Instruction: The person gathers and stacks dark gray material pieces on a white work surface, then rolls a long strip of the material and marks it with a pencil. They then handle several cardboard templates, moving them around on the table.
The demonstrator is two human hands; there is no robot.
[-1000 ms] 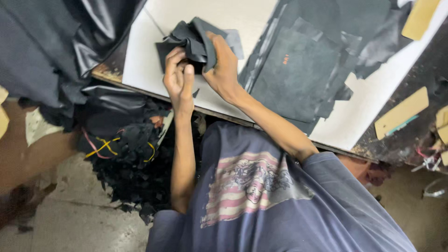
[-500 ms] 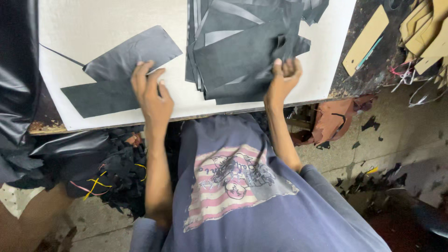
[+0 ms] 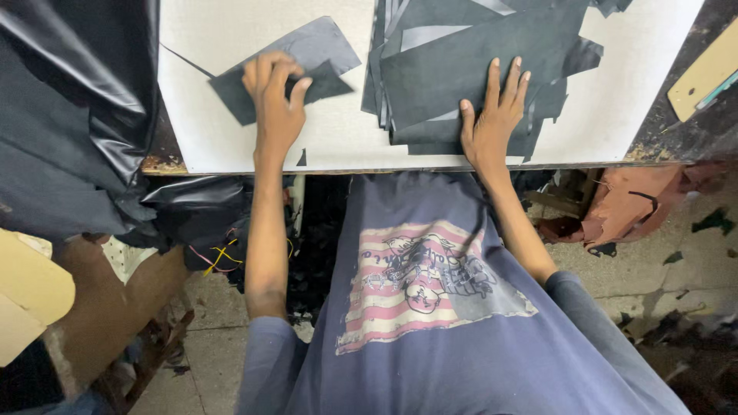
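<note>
- My left hand (image 3: pixel 275 104) presses a small dark cut piece (image 3: pixel 288 69) on the white bench (image 3: pixel 338 131), fingers curled over it, not clamped.
- My right hand (image 3: pixel 492 123) lies flat, fingers spread, on a stack of dark sheets (image 3: pixel 469 61).
- Glossy black material (image 3: pixel 69 100) drapes over the bench's left end.
- Tan card pattern (image 3: pixel 703 73) sits far right.
- Scraps litter the floor (image 3: pixel 653 253).
</note>
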